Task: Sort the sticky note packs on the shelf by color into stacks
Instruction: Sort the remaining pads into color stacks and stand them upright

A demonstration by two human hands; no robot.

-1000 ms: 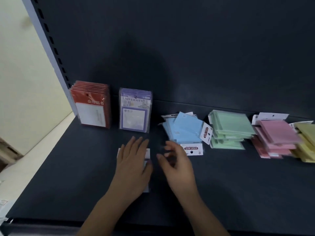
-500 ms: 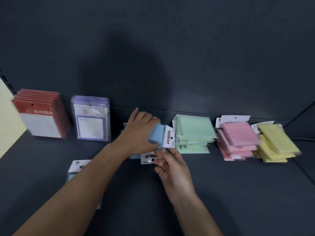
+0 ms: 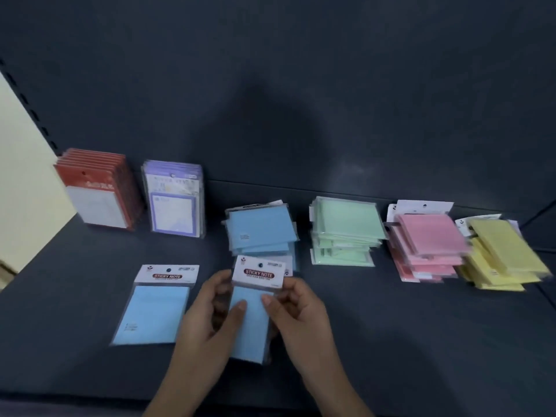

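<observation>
Down at 6 o'clock on the shelf (image 3: 391, 341), I've got both hands on one blue sticky note pack (image 3: 249, 326). My left hand (image 3: 207, 326) grips its left edge, thumb pressed on the blue front and the other fingers curled behind. My right hand (image 3: 296, 314) pinches the right edge the same way. The pack's white "STICKY NOTE" header points to 12 o'clock. Can't tell if its bottom edge is touching the shelf or not.

At 9 o'clock from it, just beside my left hand, a second blue pack (image 3: 153, 314) lies flat on the shelf, header also toward 12. Straight up at 12 o'clock is the blue stack (image 3: 261, 230), kinda messy, with the header of the pack I'm holding overlapping its front edge from my view.

Going round to 1 o'clock there's the green stack (image 3: 346, 233), then at 2 o'clock the pink stack (image 3: 427, 245), and the yellow stack (image 3: 505, 257) right up against the pink one, both pretty skewed.

Over at 10 to 11 o'clock, red packs (image 3: 96, 191) and purple packs (image 3: 174, 200) stand upright side by side near the back panel.
</observation>
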